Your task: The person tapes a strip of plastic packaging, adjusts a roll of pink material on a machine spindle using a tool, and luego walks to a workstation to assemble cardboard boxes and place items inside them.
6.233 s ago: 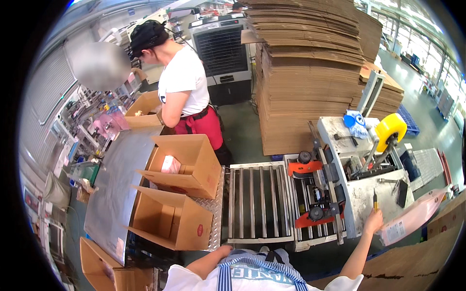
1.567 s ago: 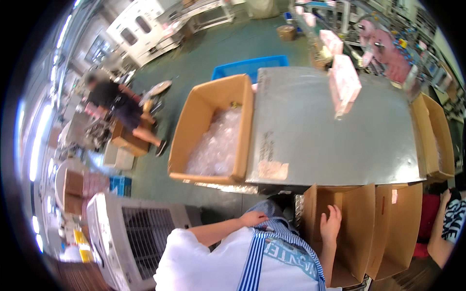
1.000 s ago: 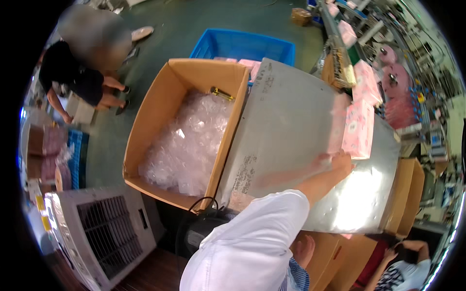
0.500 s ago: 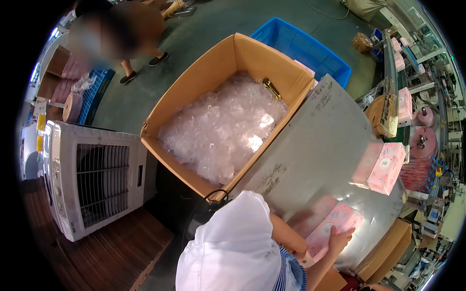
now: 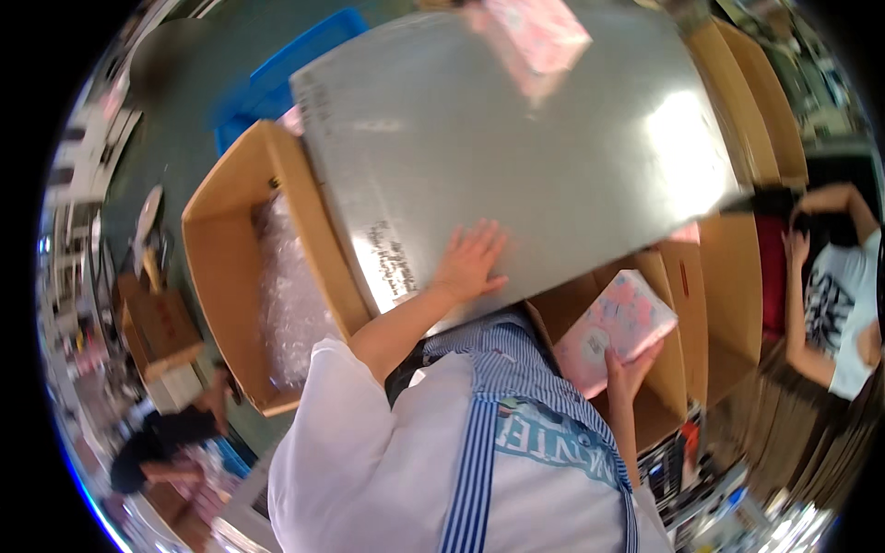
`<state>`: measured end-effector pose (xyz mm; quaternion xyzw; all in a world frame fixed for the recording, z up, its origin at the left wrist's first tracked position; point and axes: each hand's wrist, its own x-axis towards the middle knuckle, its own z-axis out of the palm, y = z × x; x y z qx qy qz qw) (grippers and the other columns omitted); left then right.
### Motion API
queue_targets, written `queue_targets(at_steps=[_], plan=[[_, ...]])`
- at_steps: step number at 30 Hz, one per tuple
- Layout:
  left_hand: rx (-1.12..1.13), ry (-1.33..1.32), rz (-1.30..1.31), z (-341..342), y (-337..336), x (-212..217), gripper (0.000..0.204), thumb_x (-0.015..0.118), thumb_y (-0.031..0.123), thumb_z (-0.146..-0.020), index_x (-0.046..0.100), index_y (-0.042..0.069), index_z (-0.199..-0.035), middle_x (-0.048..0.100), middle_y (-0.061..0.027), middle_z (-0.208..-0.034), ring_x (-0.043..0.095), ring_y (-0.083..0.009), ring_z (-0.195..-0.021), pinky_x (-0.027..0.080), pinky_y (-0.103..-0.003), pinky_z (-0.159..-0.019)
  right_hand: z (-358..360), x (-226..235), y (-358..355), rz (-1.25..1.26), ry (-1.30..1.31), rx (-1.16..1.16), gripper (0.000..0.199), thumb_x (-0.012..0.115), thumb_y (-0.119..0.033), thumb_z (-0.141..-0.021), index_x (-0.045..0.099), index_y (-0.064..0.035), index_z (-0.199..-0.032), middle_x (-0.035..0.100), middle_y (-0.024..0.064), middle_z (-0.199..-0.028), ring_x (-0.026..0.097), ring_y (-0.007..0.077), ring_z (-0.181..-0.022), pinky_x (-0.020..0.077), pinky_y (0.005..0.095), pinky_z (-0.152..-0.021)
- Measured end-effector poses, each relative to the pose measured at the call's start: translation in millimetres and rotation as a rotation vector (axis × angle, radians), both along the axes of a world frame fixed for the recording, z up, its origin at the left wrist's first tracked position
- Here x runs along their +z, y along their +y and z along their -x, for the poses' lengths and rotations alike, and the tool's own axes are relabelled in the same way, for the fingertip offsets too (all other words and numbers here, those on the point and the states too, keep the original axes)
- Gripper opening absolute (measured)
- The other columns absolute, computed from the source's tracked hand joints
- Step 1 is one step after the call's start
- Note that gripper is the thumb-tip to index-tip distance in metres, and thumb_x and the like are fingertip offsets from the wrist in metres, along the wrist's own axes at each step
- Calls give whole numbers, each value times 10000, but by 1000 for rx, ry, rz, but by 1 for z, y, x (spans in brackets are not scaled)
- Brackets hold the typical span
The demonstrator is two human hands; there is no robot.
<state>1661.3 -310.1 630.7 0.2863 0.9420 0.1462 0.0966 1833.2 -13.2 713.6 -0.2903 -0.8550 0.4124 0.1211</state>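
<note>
My right hand [image 5: 628, 367] grips a flat pink box [image 5: 615, 326] by its lower edge and holds it over an open cardboard carton [image 5: 684, 372] at the near right of the grey metal table [image 5: 516, 138]. My left hand [image 5: 468, 262] lies flat, fingers spread, on the table's near edge and holds nothing. Another pink box [image 5: 535, 32] lies blurred at the far side of the table.
A large open carton [image 5: 229, 267] lined with bubble wrap [image 5: 291, 295] stands to the left of the table, with a blue crate [image 5: 277, 78] beyond it. More cartons [image 5: 756, 101] line the right side. A second person [image 5: 834, 276] stands at right, another [image 5: 166, 442] at lower left.
The view has swung right from the bubble-wrap carton to the table. My right hand has lifted the pink box off the table and brought it over the right carton; my left hand now rests on the table.
</note>
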Motion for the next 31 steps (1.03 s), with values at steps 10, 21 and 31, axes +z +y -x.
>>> queue_targets(at_steps=[10, 21, 31], plan=[[-48, 61, 112, 12, 38, 6, 709, 551, 496, -763, 353, 170, -1361, 203, -72, -1474, 173, -244, -1356, 106, -472, -1089, 58, -267, 24, 110, -830, -613, 1144, 655, -613, -662, 57, 95, -1333, 374, 294, -1285, 463, 357, -1141, 433, 443, -895], [-116, -45, 15, 4, -8, 0, 450, 580, 392, -779, 566, 126, -1142, 509, -121, -1224, 456, -289, -1171, 358, -448, -981, -31, -286, 58, 602, -573, 67, 416, 556, -283, -867, 463, -95, -1226, 530, 13, -937, 495, 103, -751, 431, 239, -617], [1048, 347, -110, 93, -358, 15, 195, 571, 69, -754, 618, 40, -942, 605, -173, -909, 585, -332, -860, 471, -413, -749, -77, -148, 55, 83, -1082, 253, 401, 588, -273, -847, 547, -13, -1149, 595, 165, -1103, 562, 230, -1007, 438, 319, -821]])
